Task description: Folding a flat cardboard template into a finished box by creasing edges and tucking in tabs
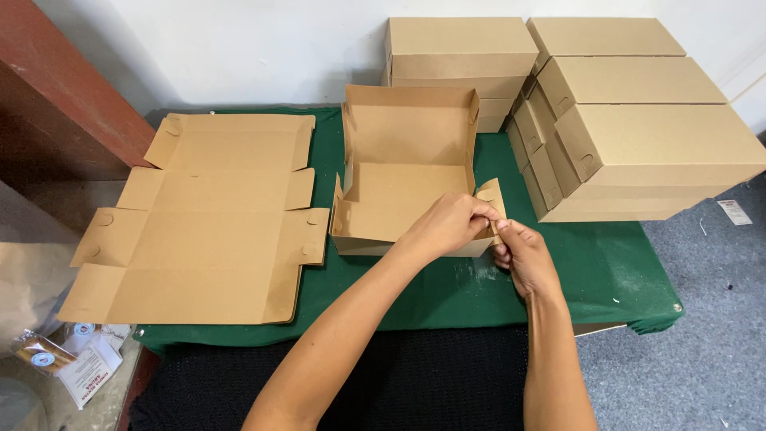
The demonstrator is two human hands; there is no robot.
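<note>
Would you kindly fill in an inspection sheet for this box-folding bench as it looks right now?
Surface: green cloth over a low table, dark mat at its near edge.
Job's things: half-folded box, lid up; flat blank lying to its left.
Clutter: packets and leaflets beside the table's left corner; white slip on the floor.
Grippers: left hand and right hand both pinch the box's front right corner flap.
Cables: nothing seen.
Surroundings: finished boxes stacked at the back right, white wall, reddish board on the left, grey carpet.
</note>
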